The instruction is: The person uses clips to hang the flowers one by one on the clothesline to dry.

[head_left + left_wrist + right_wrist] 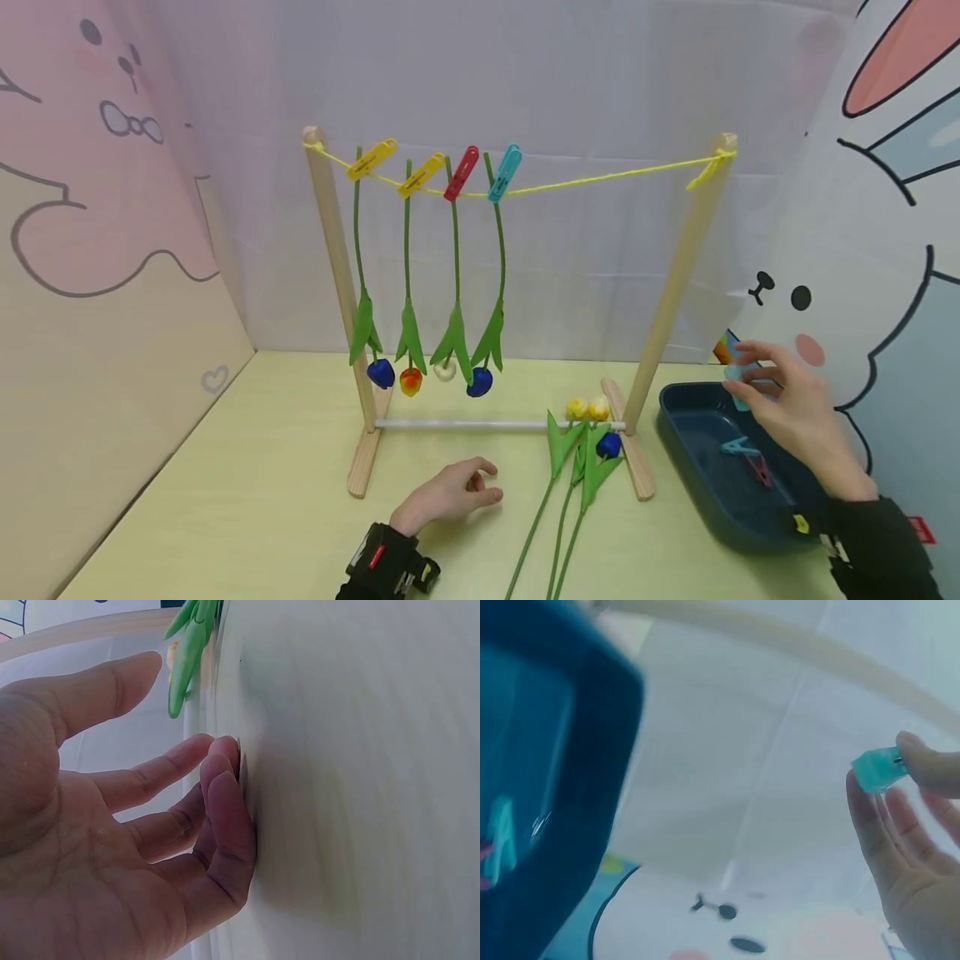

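Note:
My right hand [797, 410] is raised over the back of a dark blue tray [675, 446], pinching a teal clothespin [877, 770] between thumb and fingertips. My left hand [450, 493] rests on the table with its fingers loosely bent, holding nothing. Just right of it lie three artificial tulips: a pale yellow tulip [576, 408], another yellow tulip [598, 407] and a blue tulip [609, 445], stems toward me. Inside the tray are a teal clothespin [738, 447] and a pinkish-red clothespin [759, 469].
A wooden frame [673, 292] carries a yellow cord [615, 177]. Several tulips hang heads down from its left half, clipped by two yellow clothespins, a red clothespin [461, 173] and a teal clothespin [505, 173]. A white rod [465, 425] joins the frame's feet.

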`<state>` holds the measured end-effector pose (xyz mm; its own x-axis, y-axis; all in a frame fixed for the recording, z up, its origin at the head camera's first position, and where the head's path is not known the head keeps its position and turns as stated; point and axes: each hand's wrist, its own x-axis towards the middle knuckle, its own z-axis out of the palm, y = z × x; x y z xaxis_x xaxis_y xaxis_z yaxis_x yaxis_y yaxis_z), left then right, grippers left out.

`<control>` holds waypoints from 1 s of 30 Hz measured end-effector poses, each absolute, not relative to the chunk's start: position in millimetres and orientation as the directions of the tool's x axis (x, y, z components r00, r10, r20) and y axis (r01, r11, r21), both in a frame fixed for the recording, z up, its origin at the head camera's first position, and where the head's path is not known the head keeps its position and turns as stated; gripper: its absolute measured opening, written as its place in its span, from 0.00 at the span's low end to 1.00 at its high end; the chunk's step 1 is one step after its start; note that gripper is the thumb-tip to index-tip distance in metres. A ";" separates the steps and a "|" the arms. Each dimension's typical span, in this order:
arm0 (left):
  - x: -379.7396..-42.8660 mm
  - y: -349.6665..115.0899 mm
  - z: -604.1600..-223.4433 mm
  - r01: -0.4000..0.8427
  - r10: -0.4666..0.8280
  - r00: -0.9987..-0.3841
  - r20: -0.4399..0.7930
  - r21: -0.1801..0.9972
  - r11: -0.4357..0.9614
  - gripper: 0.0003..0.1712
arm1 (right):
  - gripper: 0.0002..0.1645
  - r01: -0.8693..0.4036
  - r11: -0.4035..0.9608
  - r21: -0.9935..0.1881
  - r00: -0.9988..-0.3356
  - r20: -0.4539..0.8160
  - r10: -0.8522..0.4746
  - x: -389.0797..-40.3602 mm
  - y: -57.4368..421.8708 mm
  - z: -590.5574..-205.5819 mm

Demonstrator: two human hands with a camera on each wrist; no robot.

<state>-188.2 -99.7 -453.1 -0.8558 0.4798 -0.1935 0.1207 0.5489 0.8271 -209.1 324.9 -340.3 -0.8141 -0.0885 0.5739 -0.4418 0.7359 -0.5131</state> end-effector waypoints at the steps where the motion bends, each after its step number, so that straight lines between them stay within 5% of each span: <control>1: -188.3 -99.8 -453.2 0.123 0.480 -0.856 -0.192 0.827 0.549 0.24 | 0.30 -0.446 0.726 -0.523 -0.810 0.581 -0.079 -208.0 320.3 -339.1; 16: -187.2 -99.5 -452.8 0.123 0.486 -0.852 -0.195 0.828 0.548 0.23 | 0.24 -0.353 0.607 -0.712 -0.928 0.349 -0.130 -207.2 251.4 -349.0; 30: -186.5 -97.1 -453.4 0.136 0.491 -0.849 -0.194 0.819 0.558 0.23 | 0.18 -0.535 0.260 -0.804 -0.838 0.466 -0.285 -222.2 194.5 -373.5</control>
